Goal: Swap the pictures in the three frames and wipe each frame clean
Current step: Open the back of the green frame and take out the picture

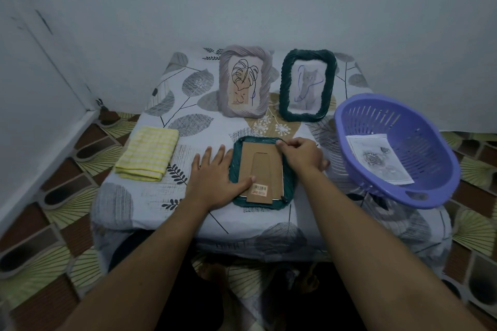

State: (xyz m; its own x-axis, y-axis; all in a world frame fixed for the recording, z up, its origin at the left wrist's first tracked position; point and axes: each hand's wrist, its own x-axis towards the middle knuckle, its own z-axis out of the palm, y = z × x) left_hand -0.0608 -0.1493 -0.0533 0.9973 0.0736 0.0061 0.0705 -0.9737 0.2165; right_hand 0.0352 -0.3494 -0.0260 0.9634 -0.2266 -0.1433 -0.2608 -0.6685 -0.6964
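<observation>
A dark green frame [289, 188] lies face down at the table's front middle, its brown cardboard back [265, 166] up. My left hand [215, 180] rests flat on its left edge, thumb pressing the cardboard near a barcode sticker. My right hand [302, 154] pinches at the frame's top right corner, fingers closed on a small tab there. A mauve frame [243, 80] with a leaf drawing and a second dark green frame [306, 86] with a cat drawing stand upright behind. A folded yellow checked cloth [148, 156] lies at the left.
A purple plastic basket [430, 191] sits tilted on the table's right edge, holding a loose rose picture [379, 158]. The small table [188, 121] has a leaf-print cover. Walls close in behind and to the left; patterned floor tiles surround the table.
</observation>
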